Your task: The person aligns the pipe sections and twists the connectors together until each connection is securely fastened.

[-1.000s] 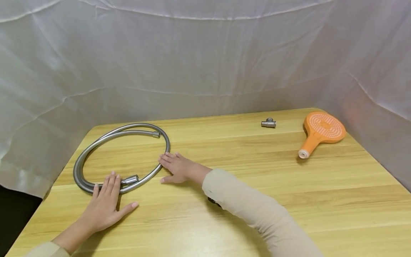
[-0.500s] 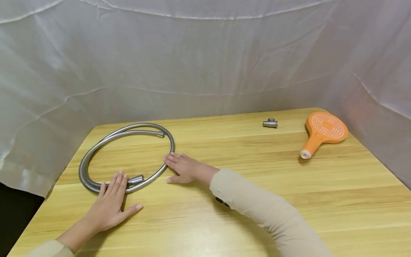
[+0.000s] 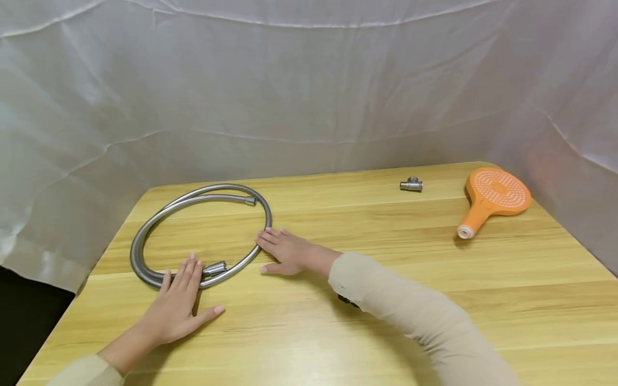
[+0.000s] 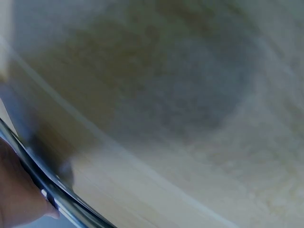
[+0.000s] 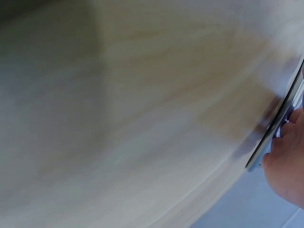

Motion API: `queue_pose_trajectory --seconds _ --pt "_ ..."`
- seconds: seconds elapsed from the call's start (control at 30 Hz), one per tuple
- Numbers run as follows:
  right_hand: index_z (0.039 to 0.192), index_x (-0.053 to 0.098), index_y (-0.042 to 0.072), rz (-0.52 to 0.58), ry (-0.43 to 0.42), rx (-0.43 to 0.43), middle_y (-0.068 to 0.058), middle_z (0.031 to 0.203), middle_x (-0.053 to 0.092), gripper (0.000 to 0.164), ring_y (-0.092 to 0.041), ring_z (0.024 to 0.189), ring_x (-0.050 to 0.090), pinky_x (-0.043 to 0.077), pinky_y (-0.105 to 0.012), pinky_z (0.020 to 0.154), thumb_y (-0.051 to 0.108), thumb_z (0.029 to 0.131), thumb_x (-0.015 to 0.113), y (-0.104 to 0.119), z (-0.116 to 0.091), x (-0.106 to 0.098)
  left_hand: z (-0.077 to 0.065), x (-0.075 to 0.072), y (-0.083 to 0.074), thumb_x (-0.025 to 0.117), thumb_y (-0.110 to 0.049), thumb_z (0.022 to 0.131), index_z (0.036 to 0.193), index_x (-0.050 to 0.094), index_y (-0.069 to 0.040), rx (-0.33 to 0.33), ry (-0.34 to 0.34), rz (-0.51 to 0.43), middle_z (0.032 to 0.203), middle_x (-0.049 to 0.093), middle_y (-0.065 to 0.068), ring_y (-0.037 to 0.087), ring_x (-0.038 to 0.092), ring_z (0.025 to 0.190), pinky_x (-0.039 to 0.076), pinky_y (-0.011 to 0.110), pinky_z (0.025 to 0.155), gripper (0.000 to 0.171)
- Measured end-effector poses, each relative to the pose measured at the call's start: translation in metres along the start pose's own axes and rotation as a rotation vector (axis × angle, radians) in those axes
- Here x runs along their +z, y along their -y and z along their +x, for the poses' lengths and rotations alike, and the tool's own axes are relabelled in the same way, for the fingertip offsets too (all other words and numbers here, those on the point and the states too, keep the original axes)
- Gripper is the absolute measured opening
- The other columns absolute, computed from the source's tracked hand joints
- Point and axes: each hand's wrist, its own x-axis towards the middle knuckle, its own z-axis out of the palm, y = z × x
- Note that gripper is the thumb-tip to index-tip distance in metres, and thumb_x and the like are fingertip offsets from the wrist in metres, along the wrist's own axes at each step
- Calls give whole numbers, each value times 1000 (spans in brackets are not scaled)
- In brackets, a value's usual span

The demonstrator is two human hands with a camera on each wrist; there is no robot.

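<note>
A silver shower hose [image 3: 137,249] lies in one loose coil on the left of the wooden table. My left hand [image 3: 176,311] rests flat on the coil's near side, fingers straight and thumb spread, beside the larger end connector [image 3: 214,268]. Across the coil, my right hand [image 3: 285,254] touches its right side with extended fingers. The smaller hose end [image 3: 250,200] sits inside the coil near the far right. In the left wrist view, the hose [image 4: 52,190] runs past the hand at lower left. The right wrist view catches the hose [image 5: 270,135] beside the fingers, blurred.
An orange shower head [image 3: 499,193] lies face up at the table's right, handle towards me. Left of it is a small metal tee-shaped fitting [image 3: 411,185]. Pale grey cloth [image 3: 309,80] surrounds the wooden table [image 3: 376,230] at the back and sides.
The view has shifted a little, so everything appears farther right. The hose coil and both hands have moved slightly more, sliding right across the table. Neither hand has changed its pose.
</note>
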Motion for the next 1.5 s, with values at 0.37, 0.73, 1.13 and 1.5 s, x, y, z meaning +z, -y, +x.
queue_pose_trajectory --seconds 0.37,0.73,1.13,1.5 --pt "149 9 10 -37 -20 -23 -9 157 2 75 -23 145 1 4 -39 118 54 95 35 -6 -8 1 1 3 -5 52 -60 84 145 11 8 23 5 8 152 5 28 46 12 139 4 64 110 100" --pt "150 7 10 -26 -14 -29 -8 157 2 74 -22 145 1 5 -39 118 52 95 36 -13 -15 8 3 5 -12 52 -60 84 145 12 7 39 21 -18 153 5 28 46 11 139 6 64 110 99" --pt "150 6 12 -14 -4 -15 -5 157 1 74 -20 145 -1 4 -37 118 53 95 35 -16 -19 6 5 5 -15 53 -59 84 145 13 8 63 21 -11 153 6 28 45 11 140 7 63 110 99" --pt "150 7 11 -14 -19 -28 -7 157 3 75 -22 145 1 6 -40 118 53 95 36 -23 -27 7 9 6 -20 53 -59 84 146 13 4 99 10 -1 154 6 25 41 11 141 8 61 112 98"
